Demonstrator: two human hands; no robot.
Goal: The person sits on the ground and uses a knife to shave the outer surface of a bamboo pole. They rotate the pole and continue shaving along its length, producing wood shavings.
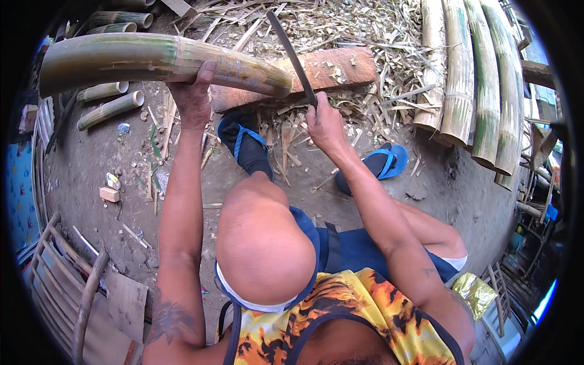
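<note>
My left hand (191,100) is closed on a thick green-brown bamboo pole (131,56), gripping it from below with the thumb up its near side. The pole lies crosswise, and its right end is over a reddish wooden block (344,66) on the ground. In my right hand (327,123) is the handle of a machete (289,52). Its long dark blade points up and to the left, just past the pole's right end. Whether the blade touches the block or the pole, I cannot tell.
Several long bamboo poles (457,73) lie side by side at the right. Short bamboo pieces (112,109) rest at the left, and shavings (383,33) cover the ground beyond the block. My sandalled feet (248,143) are just this side of it. A slatted wooden frame (90,304) stands at lower left.
</note>
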